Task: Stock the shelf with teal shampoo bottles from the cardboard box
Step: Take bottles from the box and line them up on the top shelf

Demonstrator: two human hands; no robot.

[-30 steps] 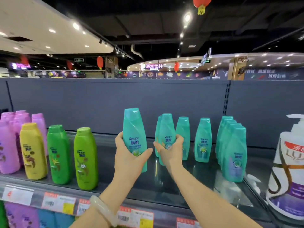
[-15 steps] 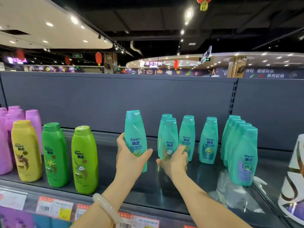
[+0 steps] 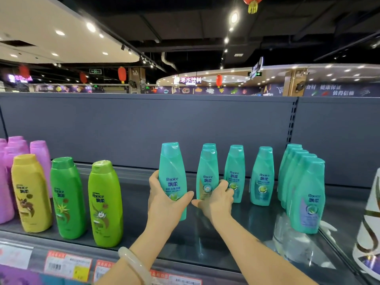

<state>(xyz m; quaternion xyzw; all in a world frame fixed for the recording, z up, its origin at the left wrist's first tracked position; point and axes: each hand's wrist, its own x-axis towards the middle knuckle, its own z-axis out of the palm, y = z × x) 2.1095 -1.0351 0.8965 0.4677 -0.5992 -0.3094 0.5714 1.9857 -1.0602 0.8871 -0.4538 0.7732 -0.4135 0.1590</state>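
Note:
My left hand (image 3: pixel 164 200) grips a teal shampoo bottle (image 3: pixel 172 167), upright, with its base at the dark shelf (image 3: pixel 205 239). Just to its right, my right hand (image 3: pixel 216 199) wraps the lower part of a second teal bottle (image 3: pixel 207 169), which stands in front of another one. Further right stand two single teal bottles (image 3: pixel 235 171) (image 3: pixel 262 175), then a front-to-back row of several teal bottles (image 3: pixel 306 194). The cardboard box is not in view.
Two green bottles (image 3: pixel 67 196) (image 3: pixel 105 202), a yellow one (image 3: pixel 30 192) and several pink ones (image 3: pixel 12 153) stand at the left. A white pump bottle (image 3: pixel 370 233) is at the right edge. Price tags (image 3: pixel 67 266) line the shelf's front lip. A grey back panel (image 3: pixel 185 124) closes the shelf.
My right hand slid lower on the second teal bottle and set it down in front of another. The left hand keeps its bottle in nearly the same spot. The view shifted slightly leftward.

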